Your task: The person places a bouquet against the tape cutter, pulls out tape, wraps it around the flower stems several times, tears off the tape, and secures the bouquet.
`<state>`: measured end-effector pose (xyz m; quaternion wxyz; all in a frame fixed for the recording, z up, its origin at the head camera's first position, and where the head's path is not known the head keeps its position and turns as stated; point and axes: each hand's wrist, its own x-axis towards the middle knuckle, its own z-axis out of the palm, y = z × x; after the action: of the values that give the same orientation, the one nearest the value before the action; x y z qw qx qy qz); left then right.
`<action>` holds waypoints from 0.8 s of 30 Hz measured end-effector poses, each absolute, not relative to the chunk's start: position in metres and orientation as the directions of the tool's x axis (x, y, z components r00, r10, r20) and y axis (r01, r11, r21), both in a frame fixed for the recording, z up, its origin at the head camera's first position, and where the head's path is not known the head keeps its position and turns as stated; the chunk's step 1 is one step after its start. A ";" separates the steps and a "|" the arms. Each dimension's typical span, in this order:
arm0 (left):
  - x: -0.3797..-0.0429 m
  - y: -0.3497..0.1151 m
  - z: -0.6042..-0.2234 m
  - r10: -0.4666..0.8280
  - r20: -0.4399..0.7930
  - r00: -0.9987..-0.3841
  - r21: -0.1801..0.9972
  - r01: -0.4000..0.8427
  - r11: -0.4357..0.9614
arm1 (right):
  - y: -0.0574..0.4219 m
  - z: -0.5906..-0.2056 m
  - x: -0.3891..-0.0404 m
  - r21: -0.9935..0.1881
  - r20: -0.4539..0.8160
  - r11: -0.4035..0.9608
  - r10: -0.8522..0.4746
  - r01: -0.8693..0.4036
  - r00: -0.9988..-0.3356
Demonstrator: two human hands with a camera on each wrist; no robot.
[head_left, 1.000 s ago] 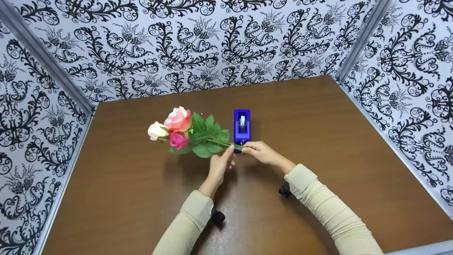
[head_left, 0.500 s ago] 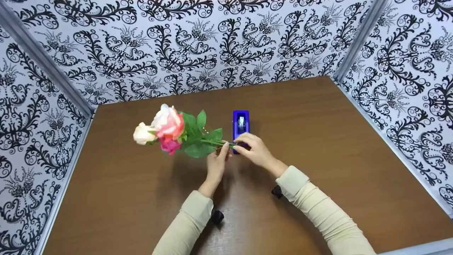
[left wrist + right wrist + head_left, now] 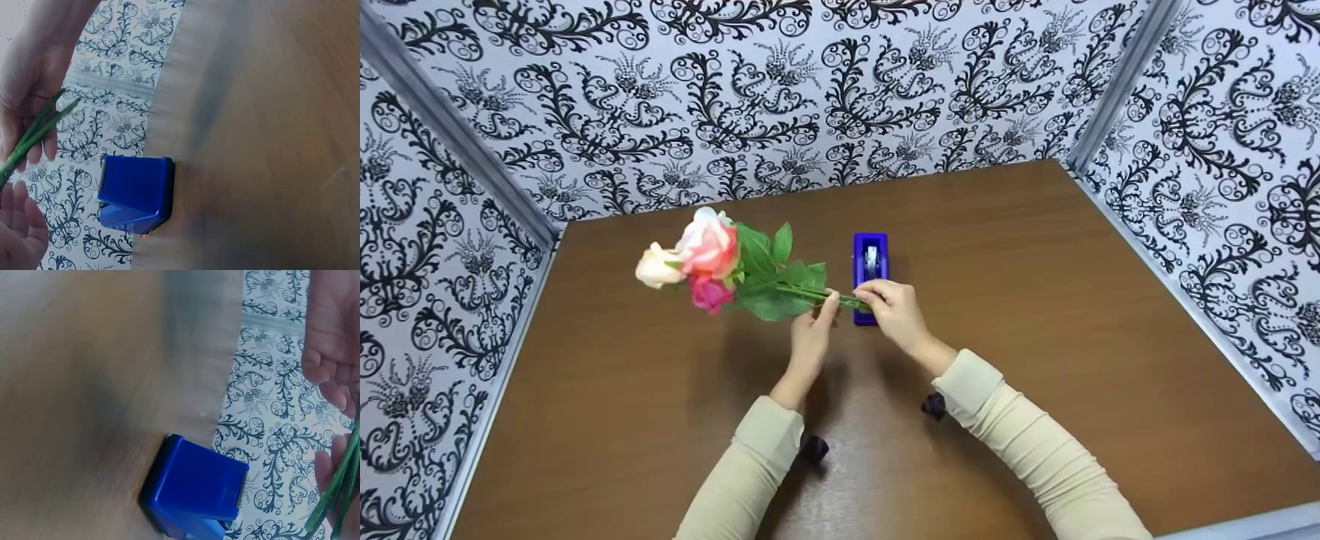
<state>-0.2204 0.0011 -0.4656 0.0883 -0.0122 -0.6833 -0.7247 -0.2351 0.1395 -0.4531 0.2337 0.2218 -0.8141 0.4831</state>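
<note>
A small bunch of artificial roses (image 3: 712,251) in white, coral and magenta hangs above the table, heads to the left. My left hand (image 3: 812,330) pinches the green stems (image 3: 802,291) below the leaves, its thumb on top. Close by, my right hand (image 3: 898,315) grips the stems near their cut ends, which show in the left wrist view as two green tips (image 3: 70,104). Beneath and behind the right hand stands a blue tape dispenser (image 3: 872,240) with a roll of clear tape (image 3: 871,259); neither hand appears to hold it.
The brown wooden table (image 3: 1035,300) is bounded by patterned black-and-white walls (image 3: 750,97) at the back and sides. A black wrist-camera mount (image 3: 814,448) hangs under the left sleeve, another black mount (image 3: 934,406) under the right.
The roses have shifted left and slightly up, with both hands moving a little left along with them. The right hand has regripped closer along the stems. The tape dispenser stays in place.
</note>
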 end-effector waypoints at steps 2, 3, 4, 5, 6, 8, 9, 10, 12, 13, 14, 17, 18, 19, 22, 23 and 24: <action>-0.221 -0.002 -0.464 -0.092 0.152 -0.984 0.986 0.157 -0.048 | 0.140 -0.451 -0.236 -0.735 0.540 0.407 -0.133 -0.542 -0.831; -0.221 -0.003 -0.463 -0.078 0.157 -0.985 0.986 0.160 -0.038 | 0.141 -0.449 -0.237 -0.766 0.499 0.391 -0.138 -0.510 -0.856; -0.221 -0.005 -0.463 -0.064 0.161 -0.985 0.986 0.163 -0.027 | 0.143 -0.451 -0.240 -0.792 0.472 0.360 -0.151 -0.493 -0.869; -0.221 -0.007 -0.462 -0.048 0.160 -0.986 0.987 0.161 -0.019 | 0.144 -0.449 -0.240 -0.840 0.406 0.319 -0.168 -0.439 -0.898; -0.221 -0.009 -0.462 -0.027 0.159 -0.987 0.987 0.159 -0.020 | 0.145 -0.447 -0.241 -0.880 0.337 0.285 -0.189 -0.380 -0.922; -0.222 -0.014 -0.461 0.013 0.143 -0.990 0.990 0.143 -0.015 | 0.148 -0.440 -0.244 -0.951 0.177 0.204 -0.257 -0.232 -0.950; -0.222 -0.016 -0.461 0.032 0.136 -0.990 0.991 0.135 -0.021 | 0.148 -0.437 -0.245 -0.976 0.094 0.163 -0.294 -0.147 -0.951; -0.223 -0.019 -0.460 0.053 0.136 -0.989 0.990 0.135 -0.032 | 0.149 -0.435 -0.246 -0.990 0.022 0.122 -0.334 -0.066 -0.942; -0.226 -0.023 -0.460 0.109 0.164 -0.980 0.985 0.157 -0.070 | 0.149 -0.427 -0.245 -0.993 -0.118 0.074 -0.399 0.096 -0.909; -0.227 -0.025 -0.460 0.137 0.184 -0.973 0.981 0.173 -0.089 | 0.150 -0.426 -0.246 -0.987 -0.157 0.044 -0.431 0.153 -0.889; -0.229 -0.027 -0.459 0.168 0.207 -0.964 0.975 0.190 -0.115 | 0.151 -0.425 -0.246 -0.980 -0.186 0.021 -0.449 0.198 -0.874; -0.233 -0.030 -0.460 0.217 0.206 -0.954 0.966 0.163 -0.199 | 0.151 -0.425 -0.245 -0.973 -0.198 -0.019 -0.442 0.229 -0.875; -0.234 -0.030 -0.461 0.221 0.188 -0.957 0.961 0.132 -0.245 | 0.151 -0.426 -0.244 -0.978 -0.180 -0.019 -0.423 0.208 -0.888; -0.235 -0.028 -0.462 0.215 0.172 -0.961 0.954 0.108 -0.280 | 0.150 -0.428 -0.243 -0.984 -0.156 -0.013 -0.395 0.175 -0.905; -0.235 -0.016 -0.463 0.134 0.102 -0.986 0.926 0.045 -0.374 | 0.146 -0.434 -0.239 -0.999 -0.046 0.036 -0.291 0.037 -0.956; -0.235 -0.011 -0.463 0.097 0.093 -0.991 0.918 0.048 -0.393 | 0.145 -0.437 -0.238 -0.999 -0.005 0.046 -0.265 -0.008 -0.964; -0.235 -0.007 -0.463 0.053 0.084 -0.995 0.925 0.058 -0.376 | 0.143 -0.438 -0.236 -0.998 0.027 0.050 -0.240 -0.040 -0.970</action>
<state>-0.2347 -0.0069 -0.4627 0.0014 -0.0499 -0.5587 -0.8278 -0.2365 0.1434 -0.4383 -0.0733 0.0972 -0.7209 0.6823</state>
